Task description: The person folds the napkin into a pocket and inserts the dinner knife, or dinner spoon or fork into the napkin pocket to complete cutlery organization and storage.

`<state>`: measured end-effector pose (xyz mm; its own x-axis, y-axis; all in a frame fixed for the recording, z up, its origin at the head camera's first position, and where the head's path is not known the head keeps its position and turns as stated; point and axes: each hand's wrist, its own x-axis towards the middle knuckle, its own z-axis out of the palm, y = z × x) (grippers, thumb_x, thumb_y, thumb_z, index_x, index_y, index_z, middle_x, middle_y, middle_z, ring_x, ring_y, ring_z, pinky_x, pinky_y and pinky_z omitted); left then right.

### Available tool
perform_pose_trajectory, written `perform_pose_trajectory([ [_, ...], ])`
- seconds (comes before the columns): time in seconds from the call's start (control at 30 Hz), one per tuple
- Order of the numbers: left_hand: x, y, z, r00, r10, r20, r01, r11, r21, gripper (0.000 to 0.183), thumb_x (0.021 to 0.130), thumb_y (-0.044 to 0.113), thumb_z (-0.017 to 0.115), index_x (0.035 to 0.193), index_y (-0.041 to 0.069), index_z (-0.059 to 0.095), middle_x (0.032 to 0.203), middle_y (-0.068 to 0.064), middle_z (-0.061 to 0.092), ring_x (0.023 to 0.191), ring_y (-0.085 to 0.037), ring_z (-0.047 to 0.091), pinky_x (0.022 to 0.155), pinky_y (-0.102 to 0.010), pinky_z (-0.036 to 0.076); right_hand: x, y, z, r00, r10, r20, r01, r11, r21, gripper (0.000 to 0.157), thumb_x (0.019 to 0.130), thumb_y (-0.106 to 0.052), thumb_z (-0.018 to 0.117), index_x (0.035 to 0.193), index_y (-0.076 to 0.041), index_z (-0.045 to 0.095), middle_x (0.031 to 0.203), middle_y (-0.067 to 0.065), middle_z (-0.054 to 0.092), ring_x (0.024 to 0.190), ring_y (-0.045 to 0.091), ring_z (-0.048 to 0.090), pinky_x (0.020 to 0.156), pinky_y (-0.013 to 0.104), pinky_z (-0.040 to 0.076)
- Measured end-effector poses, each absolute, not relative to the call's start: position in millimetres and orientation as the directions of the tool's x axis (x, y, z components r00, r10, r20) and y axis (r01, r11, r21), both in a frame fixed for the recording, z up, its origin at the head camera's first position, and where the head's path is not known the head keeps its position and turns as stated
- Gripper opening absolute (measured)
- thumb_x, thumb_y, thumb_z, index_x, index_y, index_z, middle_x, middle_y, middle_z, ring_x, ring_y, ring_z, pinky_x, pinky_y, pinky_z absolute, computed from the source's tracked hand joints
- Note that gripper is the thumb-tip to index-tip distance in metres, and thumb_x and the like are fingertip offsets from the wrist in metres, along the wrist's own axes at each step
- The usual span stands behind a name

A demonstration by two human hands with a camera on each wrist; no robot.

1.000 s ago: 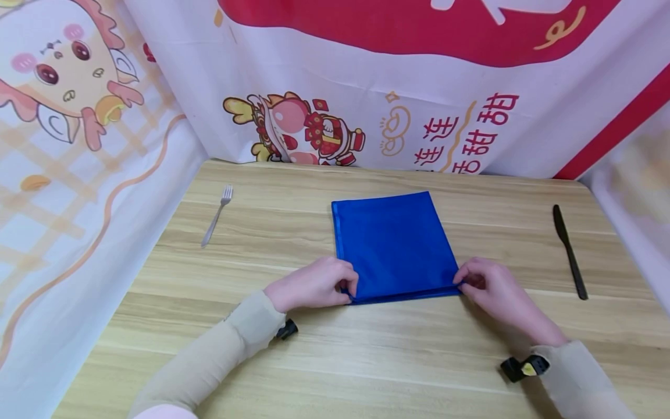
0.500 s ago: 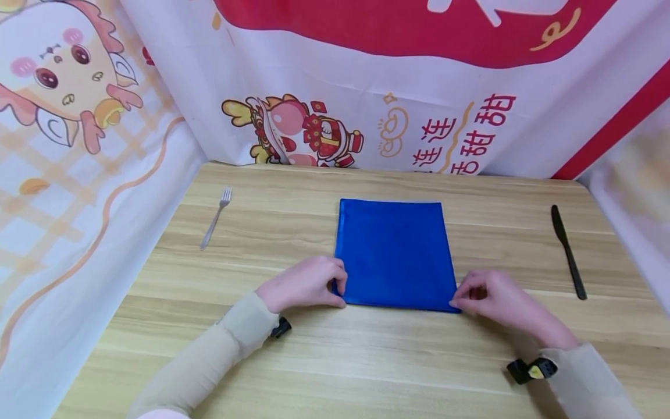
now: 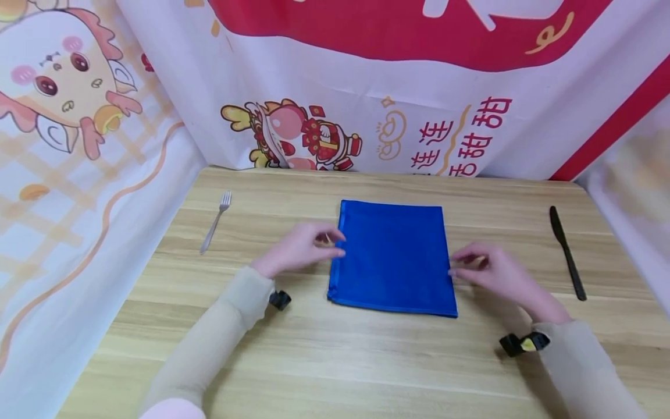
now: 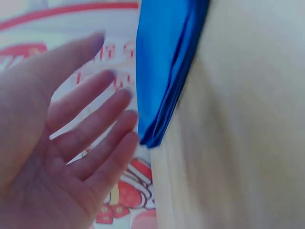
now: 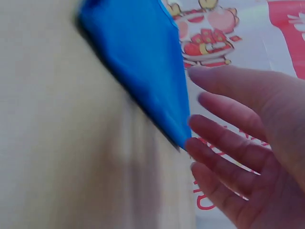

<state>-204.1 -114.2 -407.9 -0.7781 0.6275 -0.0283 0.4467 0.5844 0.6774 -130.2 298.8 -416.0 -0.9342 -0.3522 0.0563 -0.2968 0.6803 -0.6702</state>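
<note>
A blue folded cloth [image 3: 395,259] lies as a near square on the wooden table, its layers showing along the edge in the left wrist view. My left hand [image 3: 303,247] hovers at the cloth's left edge, thumb and fingers apart and holding nothing. In the left wrist view the left hand [image 4: 81,129] has its fingers spread loosely beside the cloth [image 4: 164,71]. At the right edge is my right hand [image 3: 489,270], its fingertips right by the cloth. The right wrist view shows the right hand [image 5: 248,143] with relaxed, separated fingers beside the cloth [image 5: 138,67].
A metal fork [image 3: 216,222] lies at the table's left side, and a black knife [image 3: 567,253] at its right. Printed fabric [image 3: 335,75] hangs behind the table [image 3: 335,366] and along both sides.
The cloth's near edge was pinched at both corners and straightened, then let go. Both hands have moved away from the near corners up along the sides. The cloth now lies flat.
</note>
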Motion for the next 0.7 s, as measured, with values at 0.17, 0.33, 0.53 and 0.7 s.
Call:
perform_pose_trajectory([
  [0.17, -252, -107, -406, -0.844, 0.533, 0.053, 0.418, 0.593, 0.688, 0.037, 0.099, 0.027, 0.071, 0.131, 0.010, 0.066, 0.125, -0.008, 0.066, 0.110, -0.022, 0.058, 0.095, -0.040, 0.050, -170, 301, -411, -0.971, -0.225, 0.078, -0.216, 0.695, -0.686, 0.028, 0.095, -0.018, 0.076, 0.120, -0.006, 0.072, 0.121, 0.011, 0.067, 0.111, 0.033, 0.060, 0.087, 0.049, 0.055],
  [0.33, -288, -99, -419, -0.881, 0.471, 0.040, 0.371, 0.638, 0.675, 0.039, 0.101, 0.024, 0.067, 0.137, 0.009, 0.062, 0.133, -0.007, 0.063, 0.117, -0.023, 0.058, 0.100, -0.040, 0.048, -210, 298, -414, -0.988, -0.153, 0.035, -0.134, 0.704, -0.697, 0.035, 0.097, -0.024, 0.073, 0.128, -0.008, 0.067, 0.131, 0.013, 0.062, 0.118, 0.035, 0.059, 0.093, 0.056, 0.052],
  [0.53, -312, -92, -438, -0.886, 0.464, 0.017, 0.352, 0.647, 0.676, 0.030, 0.102, 0.024, 0.066, 0.127, 0.008, 0.069, 0.120, -0.005, 0.068, 0.107, -0.019, 0.061, 0.097, -0.035, 0.049, -244, 293, -428, -0.988, -0.156, 0.006, -0.122, 0.744, -0.657, 0.036, 0.099, -0.023, 0.070, 0.132, -0.008, 0.065, 0.134, 0.017, 0.060, 0.120, 0.038, 0.054, 0.099, 0.059, 0.045],
  [0.7, -314, -86, -439, -0.886, 0.463, 0.012, 0.343, 0.639, 0.688, 0.016, 0.101, 0.022, 0.067, 0.111, 0.012, 0.073, 0.106, -0.001, 0.069, 0.098, -0.018, 0.060, 0.092, -0.034, 0.049, -258, 291, -438, -0.987, -0.158, -0.010, -0.112, 0.744, -0.658, 0.025, 0.099, -0.016, 0.069, 0.121, -0.004, 0.070, 0.120, 0.018, 0.065, 0.105, 0.034, 0.058, 0.093, 0.053, 0.047],
])
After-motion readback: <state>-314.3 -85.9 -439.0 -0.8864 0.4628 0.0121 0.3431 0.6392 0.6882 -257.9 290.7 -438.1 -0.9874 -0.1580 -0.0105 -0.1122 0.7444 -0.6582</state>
